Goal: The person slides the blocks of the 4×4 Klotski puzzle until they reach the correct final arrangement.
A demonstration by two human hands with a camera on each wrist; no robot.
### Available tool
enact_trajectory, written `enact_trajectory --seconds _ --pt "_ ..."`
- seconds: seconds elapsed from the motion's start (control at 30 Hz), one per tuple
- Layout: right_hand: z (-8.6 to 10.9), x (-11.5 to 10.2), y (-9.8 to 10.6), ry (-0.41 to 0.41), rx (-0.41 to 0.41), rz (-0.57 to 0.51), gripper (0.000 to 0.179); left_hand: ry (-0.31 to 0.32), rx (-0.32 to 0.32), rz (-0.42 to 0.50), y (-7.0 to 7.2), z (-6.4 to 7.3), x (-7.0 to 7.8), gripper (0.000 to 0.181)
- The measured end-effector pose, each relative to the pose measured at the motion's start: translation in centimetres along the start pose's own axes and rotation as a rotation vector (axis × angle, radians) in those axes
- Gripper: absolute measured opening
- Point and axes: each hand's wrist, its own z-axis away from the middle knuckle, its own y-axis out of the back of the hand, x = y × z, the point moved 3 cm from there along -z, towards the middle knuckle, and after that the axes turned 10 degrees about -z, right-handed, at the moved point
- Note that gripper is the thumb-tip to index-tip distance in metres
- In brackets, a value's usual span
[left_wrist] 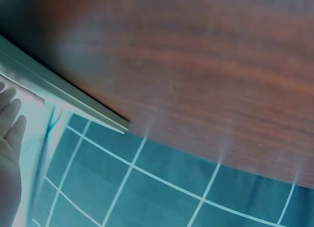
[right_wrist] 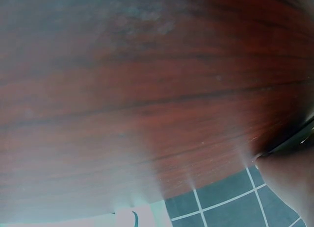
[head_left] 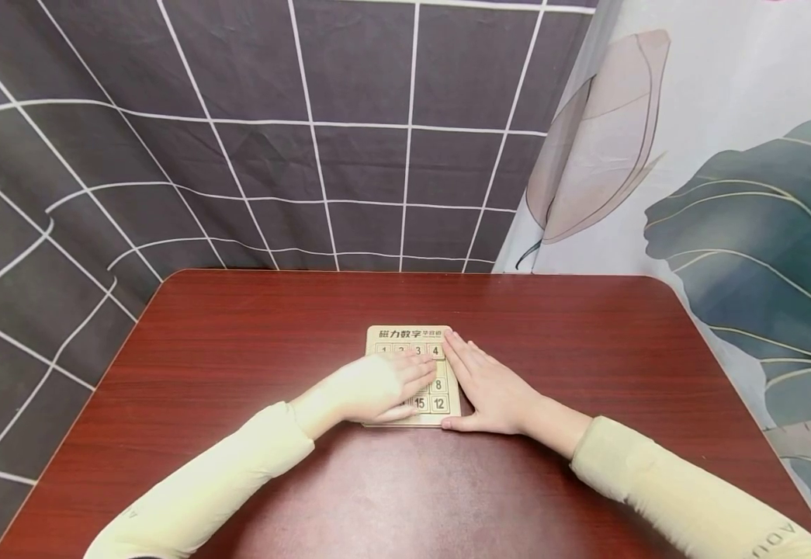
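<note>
A small wooden number-slide puzzle board (head_left: 412,376) lies flat near the middle of a dark red wood-grain worktop (head_left: 237,349). Chinese characters are printed across the board's top edge, and the tiles that show read 1, 3, 4, 8, 15 and 12.

The left hand (head_left: 377,388) lies flat over the board's left and middle tiles, fingers straight and pointing right, its grip holding nothing. The right hand (head_left: 489,388) rests flat on the worktop against the board's right edge, fingers straight and together, its grip also holding nothing. Both arms wear cream sleeves (head_left: 670,489).

Behind the worktop hang a dark grey cloth with white grid lines (head_left: 307,116) and a pale curtain printed with large leaves (head_left: 726,194). The wrist views show mostly blurred wood grain.
</note>
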Motion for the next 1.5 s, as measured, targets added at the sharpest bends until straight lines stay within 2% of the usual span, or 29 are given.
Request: enact_trajectory --seconds 0.2,0.53,0.73,0.87,1.03,1.17,1.3,1.5 --pt "0.0 0.0 0.1 0.003 0.004 0.002 0.12 -0.026 0.045 -0.024 0.1 0.4 0.9 0.056" --pt "-0.1 0.0 0.2 -0.007 -0.001 0.008 0.119 0.028 -0.041 -0.044 -0.9 -0.1 -0.5 0.06" --pt "-0.2 0.1 0.2 -0.008 -0.001 0.008 0.119 0.029 -0.029 -0.032 -0.8 0.0 -0.8 0.06" --pt "-0.3 0.1 0.2 -0.003 0.005 0.004 0.12 0.007 0.008 -0.02 -0.2 0.4 -0.1 0.059" --pt "-0.3 0.1 0.2 0.001 0.007 0.001 0.12 -0.068 0.085 -0.02 0.7 1.1 1.7 0.061" --pt "-0.2 0.0 0.2 0.0 0.007 -0.005 0.119 -0.107 0.109 -0.025 1.0 1.3 2.9 0.06" --pt "-0.1 -0.1 0.3 -0.003 0.007 -0.002 0.119 -0.09 0.09 -0.03 1.0 1.1 3.1 0.059" --pt "0.1 -0.1 -0.1 0.003 -0.001 0.001 0.119 -0.041 0.045 -0.033 0.5 0.7 2.6 0.06"
